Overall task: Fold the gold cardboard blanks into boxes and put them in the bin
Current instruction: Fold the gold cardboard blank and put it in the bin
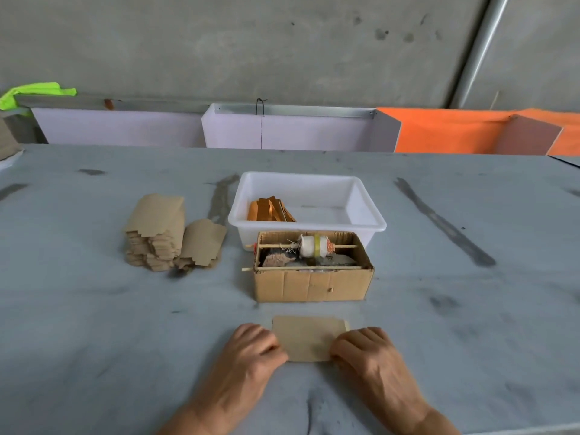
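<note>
While the left hand [255, 343] and right hand [364, 345] pinch opposite edges of a cardboard blank [306, 337] lying flat on the counter [94, 324] (brown side up), uneven pressure could crease it crooked.

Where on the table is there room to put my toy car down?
Bare table lies right of the cardboard box and white bin, and left of the stack of blanks. It is crowded in the middle: bin and cardboard box sit close together, and the left hand and right hand press a blank in front.
</note>
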